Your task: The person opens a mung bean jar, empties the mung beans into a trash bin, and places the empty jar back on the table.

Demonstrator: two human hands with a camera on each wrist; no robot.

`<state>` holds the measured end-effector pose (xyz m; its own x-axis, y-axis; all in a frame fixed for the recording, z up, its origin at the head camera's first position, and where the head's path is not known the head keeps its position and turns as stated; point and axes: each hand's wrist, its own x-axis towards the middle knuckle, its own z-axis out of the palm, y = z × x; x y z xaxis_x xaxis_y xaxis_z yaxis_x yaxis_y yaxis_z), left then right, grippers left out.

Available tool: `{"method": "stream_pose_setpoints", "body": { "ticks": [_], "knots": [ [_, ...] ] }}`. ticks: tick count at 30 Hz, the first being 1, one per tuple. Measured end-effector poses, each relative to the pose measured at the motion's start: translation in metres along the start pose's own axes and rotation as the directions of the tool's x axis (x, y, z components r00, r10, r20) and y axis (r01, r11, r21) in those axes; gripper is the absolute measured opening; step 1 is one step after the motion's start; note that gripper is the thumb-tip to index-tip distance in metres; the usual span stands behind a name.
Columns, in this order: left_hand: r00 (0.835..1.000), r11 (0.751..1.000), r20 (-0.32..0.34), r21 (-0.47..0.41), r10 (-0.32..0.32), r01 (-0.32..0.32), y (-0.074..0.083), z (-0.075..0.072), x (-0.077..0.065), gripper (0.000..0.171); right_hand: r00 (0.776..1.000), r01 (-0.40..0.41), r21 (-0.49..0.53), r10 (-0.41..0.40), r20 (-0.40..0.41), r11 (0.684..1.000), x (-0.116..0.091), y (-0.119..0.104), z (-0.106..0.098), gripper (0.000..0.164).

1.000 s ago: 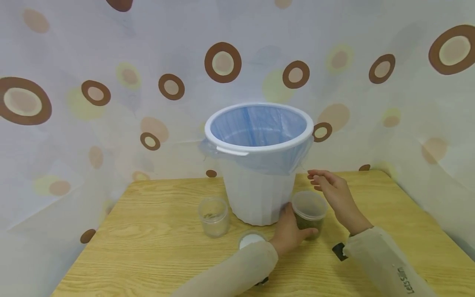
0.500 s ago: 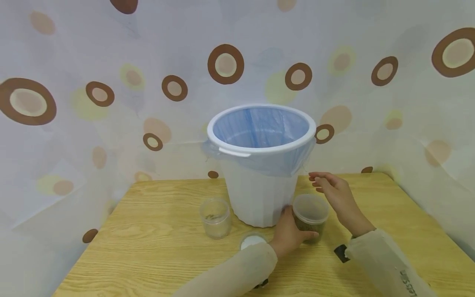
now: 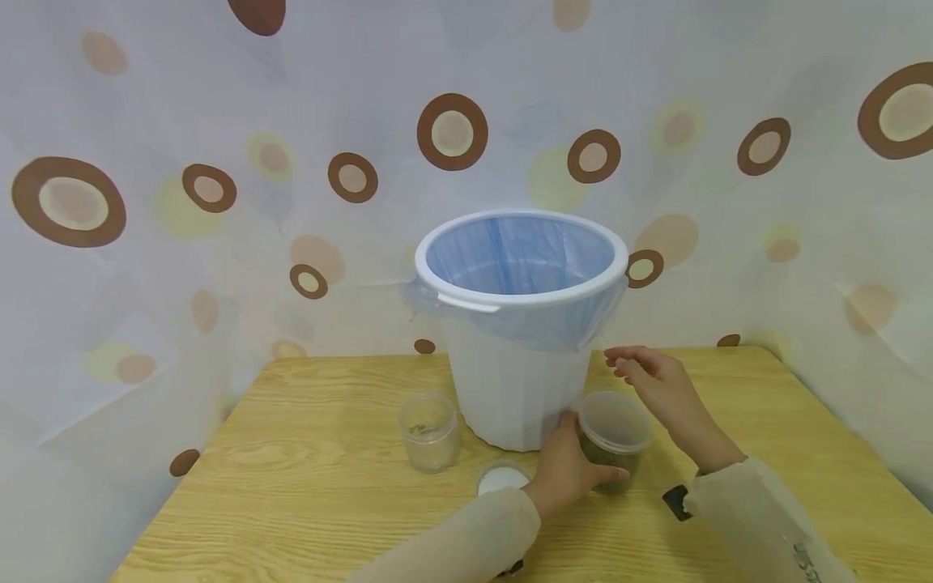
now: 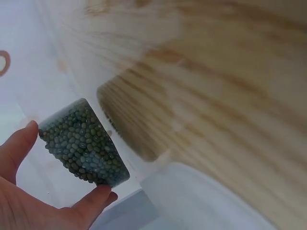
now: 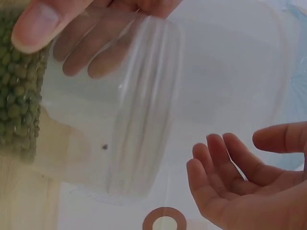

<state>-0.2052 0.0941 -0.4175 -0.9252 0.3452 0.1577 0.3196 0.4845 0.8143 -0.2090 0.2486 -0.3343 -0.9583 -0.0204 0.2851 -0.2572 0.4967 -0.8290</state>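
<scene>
My left hand (image 3: 568, 465) grips a clear plastic jar (image 3: 615, 421) beside the white bin's lower right side. Small green mung beans (image 4: 86, 143) fill its lower part, and the upper part is see-through in the right wrist view. Thumb and fingers of that hand press on opposite sides of the jar. My right hand (image 3: 666, 397) hovers just right of the jar's top, fingers loosely bent and holding nothing; in the right wrist view it is apart from the jar's ridged rim (image 5: 144, 105). Whether a lid covers the jar is unclear.
A white bin (image 3: 517, 380) lined with a blue bag (image 3: 525, 251) stands at the table's back middle. To its left is a clear jar (image 3: 428, 445) with a few bits inside. A small container with white contents (image 3: 503, 478) sits by my left wrist, partly hidden.
The head view has shifted slightly, so the scene appears lower and further right. Both hands and the held jar keep nearly the same arrangement.
</scene>
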Motion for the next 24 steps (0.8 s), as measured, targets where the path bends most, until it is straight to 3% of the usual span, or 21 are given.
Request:
{"method": "stream_pose_setpoints", "body": {
  "ticks": [5,12,17,24],
  "knots": [
    [1.0,1.0,0.017,-0.013,0.016,-0.016,0.0,-0.007,-0.003,0.077,0.997,0.064,-0.09,-0.059,0.057,0.994,-0.002,-0.004,0.001,0.033],
    [0.999,0.998,0.026,-0.062,0.034,-0.032,-0.002,-0.019,-0.011,0.076,0.993,0.109,-0.197,-0.097,0.072,0.974,-0.007,-0.013,0.001,0.031],
    [0.998,0.997,0.011,-0.046,0.065,-0.065,0.001,-0.03,-0.019,0.074,0.99,0.133,-0.247,-0.115,0.087,0.96,-0.011,-0.02,0.0,0.031],
    [0.993,0.992,0.013,-0.059,0.116,-0.115,0.004,-0.044,-0.032,0.073,0.975,0.221,-0.257,-0.203,0.095,0.941,-0.019,-0.026,0.001,0.031]
  ]
}}
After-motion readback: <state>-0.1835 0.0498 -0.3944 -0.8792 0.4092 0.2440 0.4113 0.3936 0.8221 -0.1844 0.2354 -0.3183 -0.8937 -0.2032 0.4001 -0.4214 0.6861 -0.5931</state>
